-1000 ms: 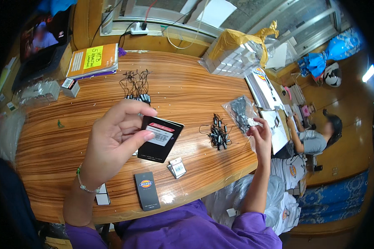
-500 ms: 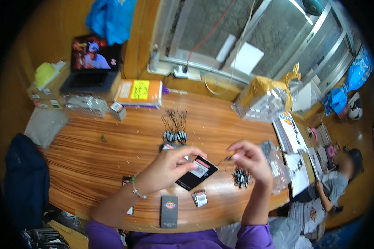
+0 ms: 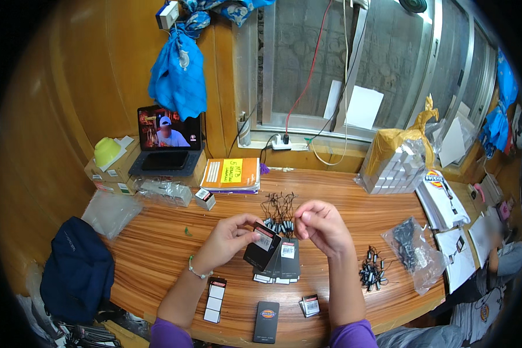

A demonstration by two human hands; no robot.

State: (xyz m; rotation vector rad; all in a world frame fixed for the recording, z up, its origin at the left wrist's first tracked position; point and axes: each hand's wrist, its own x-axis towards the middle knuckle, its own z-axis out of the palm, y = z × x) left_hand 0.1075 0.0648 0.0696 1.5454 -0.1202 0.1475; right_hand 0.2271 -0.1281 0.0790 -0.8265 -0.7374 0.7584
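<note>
My left hand (image 3: pixel 231 239) pinches a black hang tag (image 3: pixel 261 258) with a white barcode sticker, tilted over a fanned stack of dark grey tags (image 3: pixel 290 265). To the right of it my right hand (image 3: pixel 325 229) is raised with thumb and fingertips pressed together; whatever they hold is too small to make out. Behind the stack lies a bunch of black tag strings (image 3: pixel 279 225) with grey-black ends. More strings (image 3: pixel 374 272) are heaped on the right. Closer to me are a single grey tag (image 3: pixel 266 322), a few small barcode labels (image 3: pixel 310 305) and a label strip (image 3: pixel 214 299).
A plastic bag of black strings (image 3: pixel 413 250) lies at the table's right. Behind are a wrapped pack of small boxes (image 3: pixel 388 165), notebooks (image 3: pixel 231 175), a small box (image 3: pixel 205 198) and a propped-up screen (image 3: pixel 168 130). A dark blue bag (image 3: pixel 78 269) stands at left; another person sits at far right.
The view has shifted, with more of the wall showing. My right hand has come closer to the tag, over the string bunch. The string end seen at its fingers before no longer shows.
</note>
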